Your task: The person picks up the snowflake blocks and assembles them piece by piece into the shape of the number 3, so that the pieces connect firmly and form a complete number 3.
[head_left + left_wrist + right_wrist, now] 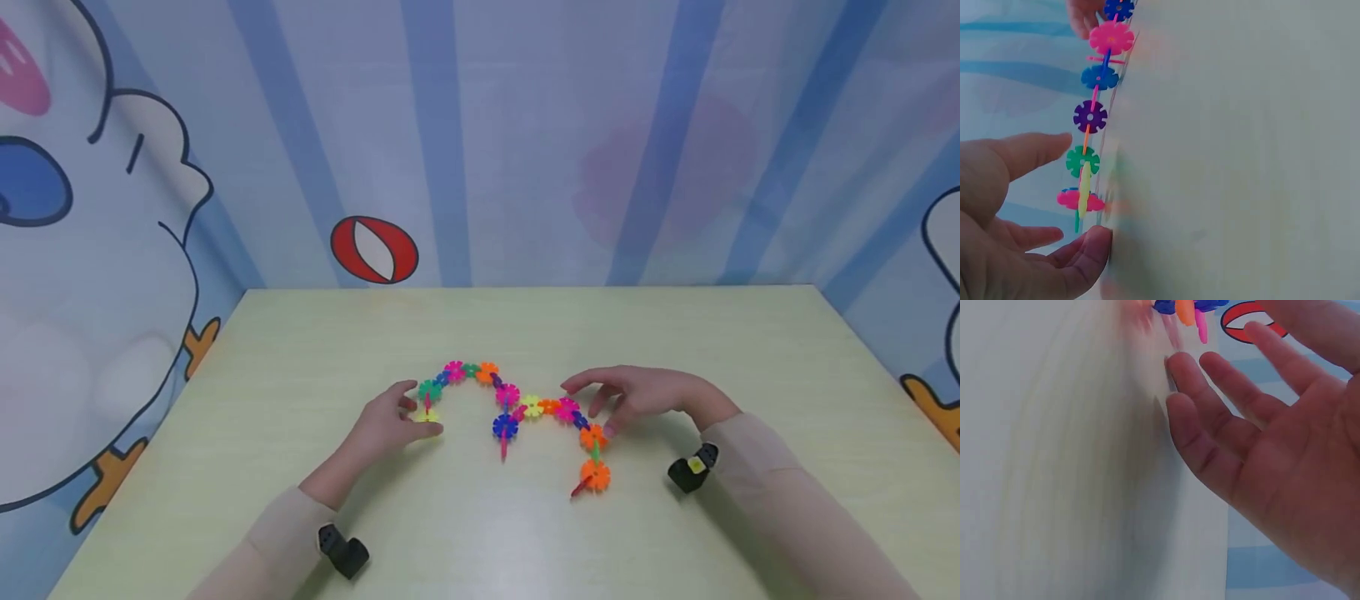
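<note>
A chain of interlocked flower-shaped plastic discs (pixel 507 393), in pink, orange, green, yellow and blue, stands on the table in two bends. My left hand (pixel 390 421) is at its left end, thumb and fingers spread on either side of a yellow disc (pixel 428 415). The left wrist view has a gap between those fingers and a green disc (pixel 1074 156). Over the right part of the chain hovers my right hand (pixel 637 396), fingers loosely bent near a pink disc (pixel 567 409) and an orange disc (pixel 593 437). Whether its fingertips touch them I cannot tell.
The pale table (pixel 300 350) ends at a patterned blue-striped backdrop (pixel 510 167) behind and at both sides. A small black camera (pixel 343 552) is strapped to the left wrist and another black camera (pixel 693 468) to the right.
</note>
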A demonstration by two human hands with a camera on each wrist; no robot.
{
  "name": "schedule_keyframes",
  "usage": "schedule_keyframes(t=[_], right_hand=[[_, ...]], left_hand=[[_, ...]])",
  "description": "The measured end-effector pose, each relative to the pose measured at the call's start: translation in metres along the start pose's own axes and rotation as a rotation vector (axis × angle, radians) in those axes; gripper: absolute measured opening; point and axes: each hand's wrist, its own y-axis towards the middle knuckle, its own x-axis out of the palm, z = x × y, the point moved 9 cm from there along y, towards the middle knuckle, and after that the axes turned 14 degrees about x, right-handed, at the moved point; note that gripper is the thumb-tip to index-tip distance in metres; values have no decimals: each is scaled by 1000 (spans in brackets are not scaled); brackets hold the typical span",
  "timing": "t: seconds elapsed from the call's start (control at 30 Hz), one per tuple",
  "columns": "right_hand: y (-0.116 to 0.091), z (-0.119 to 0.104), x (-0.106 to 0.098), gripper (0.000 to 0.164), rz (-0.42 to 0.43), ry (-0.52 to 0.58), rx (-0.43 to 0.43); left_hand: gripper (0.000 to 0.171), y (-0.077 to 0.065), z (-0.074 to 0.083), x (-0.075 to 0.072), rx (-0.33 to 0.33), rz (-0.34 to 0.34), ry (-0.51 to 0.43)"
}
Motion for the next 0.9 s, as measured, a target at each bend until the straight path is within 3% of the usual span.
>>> schedule_keyframes(t=[0.2,0.37,0.67,0.9], right_hand=[[10,-7,5,64,-40,-64,-3],[11,-9,9,59,-24,-72,2],[-3,-3,16,49,101,-1,-13],[-17,5,25,52,213,61,26]], left_hand=[[68,-7,9,3,60,53,31],[54,-3,12,4,99,56,52],[50,21,18,12,193,-8,56],[47,47,21,20,189,-37,34]])
